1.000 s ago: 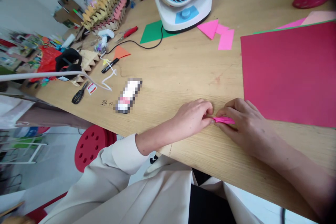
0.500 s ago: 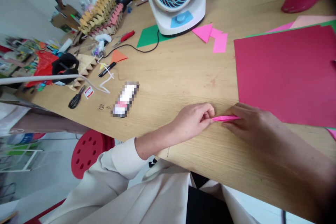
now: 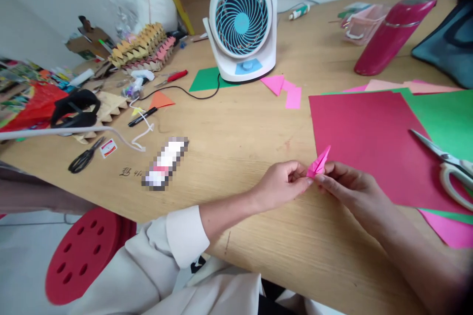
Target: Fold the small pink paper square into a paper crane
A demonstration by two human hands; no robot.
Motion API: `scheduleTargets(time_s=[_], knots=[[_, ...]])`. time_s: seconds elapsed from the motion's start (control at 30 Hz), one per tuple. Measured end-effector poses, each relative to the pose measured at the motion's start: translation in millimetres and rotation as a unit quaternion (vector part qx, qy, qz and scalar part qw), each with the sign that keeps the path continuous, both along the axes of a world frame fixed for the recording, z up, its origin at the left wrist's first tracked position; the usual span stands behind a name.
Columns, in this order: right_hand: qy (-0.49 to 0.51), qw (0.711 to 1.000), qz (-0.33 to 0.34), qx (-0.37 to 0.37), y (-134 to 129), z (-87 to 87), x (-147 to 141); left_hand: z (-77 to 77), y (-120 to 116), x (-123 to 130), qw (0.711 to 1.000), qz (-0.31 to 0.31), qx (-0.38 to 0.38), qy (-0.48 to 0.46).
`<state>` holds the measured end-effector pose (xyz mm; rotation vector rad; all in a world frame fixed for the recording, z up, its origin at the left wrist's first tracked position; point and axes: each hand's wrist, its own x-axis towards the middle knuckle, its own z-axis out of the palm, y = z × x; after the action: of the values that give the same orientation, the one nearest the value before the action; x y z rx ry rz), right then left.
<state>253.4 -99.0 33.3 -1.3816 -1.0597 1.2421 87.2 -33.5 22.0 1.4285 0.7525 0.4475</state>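
A small folded piece of pink paper (image 3: 319, 162) is pinched between my two hands, its pointed tip tilted up and to the right. My left hand (image 3: 286, 184) grips its lower left end between thumb and fingers. On the other side, my right hand (image 3: 351, 184) holds its lower right edge with thumb and fingertips. The fingertips hide part of the folds. Just beyond my right hand lies a stack of coloured paper with a dark red sheet (image 3: 364, 133) on top. White-handled scissors (image 3: 449, 167) rest on the stack at the right.
A white fan (image 3: 242, 29) stands at the back, near pink paper scraps (image 3: 293, 97) and a green sheet (image 3: 203, 79). A pink bottle (image 3: 393, 34) is at the back right. Left are a phone (image 3: 166, 162), black scissors (image 3: 86, 156) and a marker (image 3: 143, 116). A red stool (image 3: 83, 256) stands below.
The pink paper has turned from lying nearly flat and sideways to pointing upward. My right hand has shifted its hold to the lower edge. The view has tilted up and right.
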Motion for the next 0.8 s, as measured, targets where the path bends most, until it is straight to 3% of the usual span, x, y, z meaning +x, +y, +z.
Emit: scheduleTargets(time_s=[0.13, 0.3, 0.6, 0.8], knots=[[0.004, 1.000, -0.011, 0.005, 0, -3.6, -3, -5.9, -1, 3, 1.000, 0.008, 0.007, -0.009], [-0.013, 1.000, -0.010, -0.005, -1, -6.0, -1, -2.4, 2, -2, 0.998, -0.008, -0.017, -0.054], [-0.070, 0.996, 0.049, -0.038, -2, -4.5, -8, -4.6, 16, -5, 0.990, -0.016, -0.063, -0.125], [-0.080, 0.994, 0.063, -0.041, -2, -6.9, -7, -3.2, 15, -5, 0.988, 0.022, -0.066, -0.135]])
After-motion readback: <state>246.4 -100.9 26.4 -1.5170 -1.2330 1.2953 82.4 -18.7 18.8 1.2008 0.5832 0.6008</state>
